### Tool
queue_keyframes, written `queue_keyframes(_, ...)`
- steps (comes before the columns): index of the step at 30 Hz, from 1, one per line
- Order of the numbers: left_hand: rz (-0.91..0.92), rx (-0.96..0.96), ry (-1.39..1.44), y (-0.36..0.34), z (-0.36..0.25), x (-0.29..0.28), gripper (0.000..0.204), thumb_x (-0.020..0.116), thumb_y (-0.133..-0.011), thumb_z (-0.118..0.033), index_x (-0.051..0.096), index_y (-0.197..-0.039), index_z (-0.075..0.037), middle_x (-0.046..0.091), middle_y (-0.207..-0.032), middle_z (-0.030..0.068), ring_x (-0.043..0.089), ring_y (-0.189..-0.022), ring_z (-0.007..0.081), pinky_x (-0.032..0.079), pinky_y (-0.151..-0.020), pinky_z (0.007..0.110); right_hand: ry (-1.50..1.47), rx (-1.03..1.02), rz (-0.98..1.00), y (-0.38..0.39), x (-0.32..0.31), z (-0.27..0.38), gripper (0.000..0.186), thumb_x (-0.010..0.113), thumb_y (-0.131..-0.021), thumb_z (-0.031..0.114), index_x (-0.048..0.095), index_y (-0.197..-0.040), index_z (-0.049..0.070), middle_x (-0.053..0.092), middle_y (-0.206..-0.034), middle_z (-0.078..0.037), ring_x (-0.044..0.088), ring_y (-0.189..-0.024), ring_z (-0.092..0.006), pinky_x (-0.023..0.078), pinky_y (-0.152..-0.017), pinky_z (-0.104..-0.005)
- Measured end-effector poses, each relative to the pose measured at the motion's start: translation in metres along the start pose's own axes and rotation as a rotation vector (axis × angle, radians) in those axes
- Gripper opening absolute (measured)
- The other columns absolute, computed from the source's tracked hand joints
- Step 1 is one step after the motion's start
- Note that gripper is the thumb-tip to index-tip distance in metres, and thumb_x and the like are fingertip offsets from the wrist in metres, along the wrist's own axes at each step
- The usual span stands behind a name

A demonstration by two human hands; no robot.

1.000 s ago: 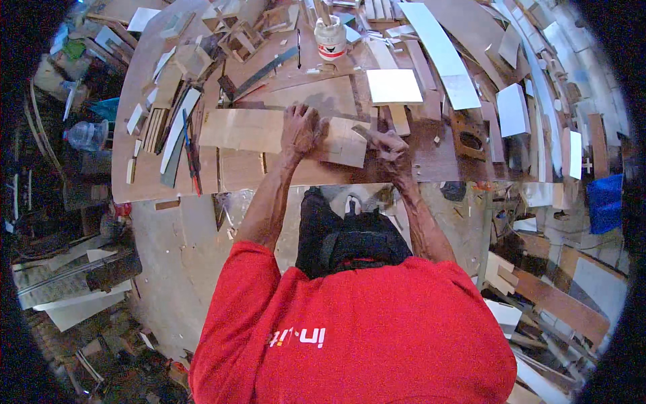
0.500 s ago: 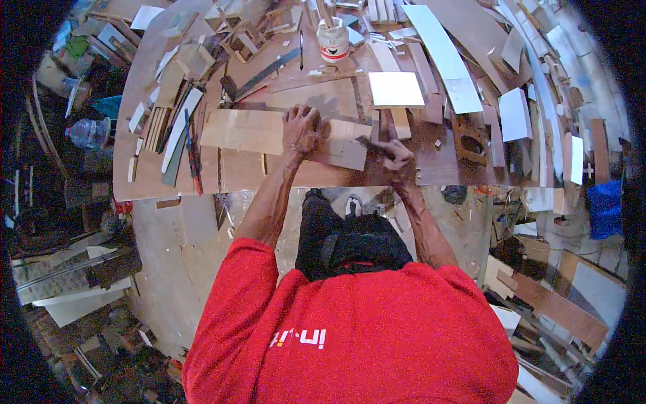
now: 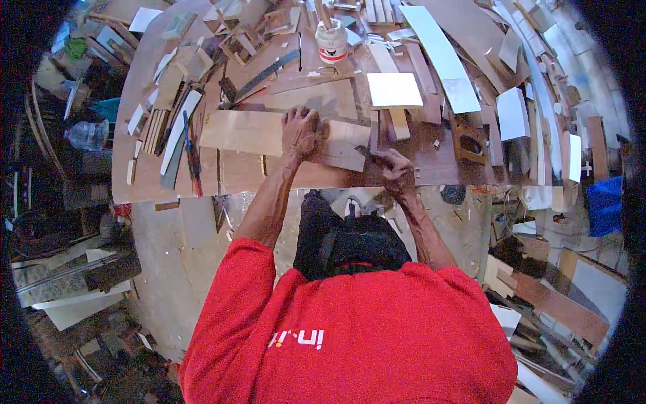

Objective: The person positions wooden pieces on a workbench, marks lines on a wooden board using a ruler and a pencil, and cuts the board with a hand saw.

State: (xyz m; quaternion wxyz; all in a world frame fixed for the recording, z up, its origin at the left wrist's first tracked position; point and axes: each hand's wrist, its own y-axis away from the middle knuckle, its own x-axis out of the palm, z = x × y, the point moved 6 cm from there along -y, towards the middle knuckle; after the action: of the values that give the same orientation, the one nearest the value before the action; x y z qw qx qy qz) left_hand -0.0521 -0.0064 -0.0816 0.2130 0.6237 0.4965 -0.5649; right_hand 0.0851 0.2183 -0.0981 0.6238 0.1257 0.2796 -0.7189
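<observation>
A pale wooden board [image 3: 239,131] lies crosswise near the table's front edge. My left hand [image 3: 299,135] is curled on its top right of the middle, fingers bent and pressing on it. My right hand [image 3: 397,165] is closed on a small dark tool [image 3: 370,153] at the board's right end; what kind of tool it is, I cannot make out. Just beyond the board lie a larger flat brown panel [image 3: 330,94] and a white square piece [image 3: 393,89] resting on a wooden strip.
Offcuts, long white strips [image 3: 437,54] and a brown piece with a hole [image 3: 468,145] crowd the table [image 3: 249,172]. A white tub [image 3: 331,46] holding sticks stands at the back. Blue and red tools [image 3: 192,158] lie at left. Wood scraps [image 3: 558,303] litter the floor.
My right hand and its tool have shifted slightly downward along the board's right end, with small back-and-forth differences between frames. My left hand has stayed nearly in place on the board.
</observation>
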Motion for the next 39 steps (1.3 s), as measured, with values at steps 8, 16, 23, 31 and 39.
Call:
queue_keyframes(8,-0.044,0.015,0.062,-0.001,-0.003,-0.003,0.027,0.064,-0.085,-0.039,0.065,-0.093,-0.013,0.062,-0.103,0.0116,0.052,-0.106,0.0363,0.039,-0.093,0.050,-0.035,0.007,0.033,0.006,-0.006,0.006,0.035,0.061,-0.072,0.013,0.072,-0.105,0.007,0.071,-0.102,-0.018,0.068,-0.094,-0.0325,0.054,-0.087,-0.0379)
queue_keyframes(16,-0.003,-0.008,0.071,-0.002,-0.001,-0.002,0.031,0.063,-0.086,-0.043,0.064,-0.092,-0.012,0.062,-0.104,0.0131,0.052,-0.106,0.0386,0.040,-0.091,0.052,0.005,-0.027,-0.006,-0.001,0.002,0.015,0.037,0.060,-0.071,0.010,0.072,-0.105,0.006,0.065,-0.089,-0.014,0.063,-0.079,-0.0315,0.052,-0.075,-0.0358)
queue_keyframes(23,0.028,-0.022,0.025,0.000,-0.001,-0.002,0.028,0.062,-0.087,-0.040,0.066,-0.095,-0.013,0.061,-0.106,0.0104,0.052,-0.109,0.0348,0.038,-0.098,0.050,0.022,-0.050,-0.062,-0.011,-0.006,0.028,0.030,0.065,-0.076,0.002,0.073,-0.104,0.007,0.065,-0.081,-0.012,0.063,-0.072,-0.0265,0.051,-0.068,-0.0367)
queue_keyframes(31,0.036,-0.035,0.002,-0.004,0.003,0.001,0.027,0.061,-0.088,-0.041,0.066,-0.096,-0.015,0.060,-0.107,0.0122,0.053,-0.110,0.0348,0.037,-0.097,0.050,0.104,-0.036,-0.035,0.006,0.010,0.009,0.038,0.061,-0.073,0.009,0.073,-0.109,0.014,0.069,-0.096,-0.017,0.066,-0.082,-0.0308,0.054,-0.075,-0.0387)
queue_keyframes(39,0.015,-0.011,-0.013,-0.001,0.001,0.001,0.027,0.060,-0.090,-0.040,0.067,-0.097,-0.015,0.060,-0.108,0.0116,0.053,-0.109,0.0344,0.038,-0.096,0.049,-0.069,0.044,-0.112,-0.003,0.002,0.016,0.023,0.066,-0.079,0.015,0.075,-0.099,0.009,0.069,-0.092,-0.016,0.067,-0.084,-0.0288,0.053,-0.076,-0.0372)
